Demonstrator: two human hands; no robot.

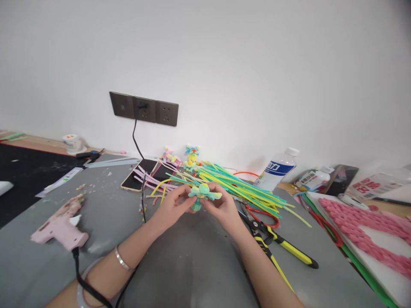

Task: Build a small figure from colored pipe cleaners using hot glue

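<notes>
A small green and yellow pipe-cleaner figure (203, 189) is held up over the grey mat (189, 265) at the centre. My left hand (175, 206) pinches it from the left, thumb against its lower part. From the right, my right hand (222, 207) grips the same figure with thumb and fingers. Just behind the hands lies a bundle of yellow and teal pipe cleaners (237, 186), with pink ones (150, 177) to its left. Two finished-looking figures, one pink (171, 158) and one blue and yellow (192, 157), stand near the wall.
A pink glue gun (61, 229) with a black cord lies at left. Yellow-handled pliers (289, 248) and red-handled scissors (265, 216) are right of my hands. Behind stand a bottle (278, 171) and a phone (135, 175); pink braiding (356, 224) is far right.
</notes>
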